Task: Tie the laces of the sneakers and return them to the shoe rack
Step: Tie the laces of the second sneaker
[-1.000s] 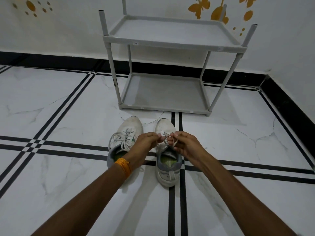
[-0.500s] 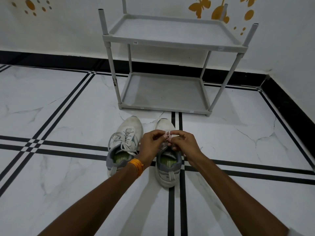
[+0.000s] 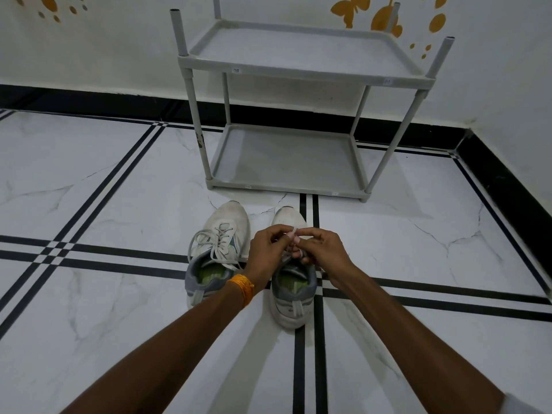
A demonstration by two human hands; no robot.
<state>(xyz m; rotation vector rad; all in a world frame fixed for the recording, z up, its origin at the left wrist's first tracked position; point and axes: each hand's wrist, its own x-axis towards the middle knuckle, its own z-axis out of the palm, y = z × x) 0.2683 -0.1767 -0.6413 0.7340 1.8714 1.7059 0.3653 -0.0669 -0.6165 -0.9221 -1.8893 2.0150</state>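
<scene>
While both sneakers (image 3: 294, 282) point toes-first at the rack (image 3: 286, 162), the left hand (image 3: 267, 252) and right hand (image 3: 324, 252) pinch the right shoe's laces (image 3: 291, 234).

Two white-grey sneakers (image 3: 219, 252) side by side on floor, toes toward empty grey shoe rack (image 3: 298, 64), laces (image 3: 209, 242) loose
</scene>
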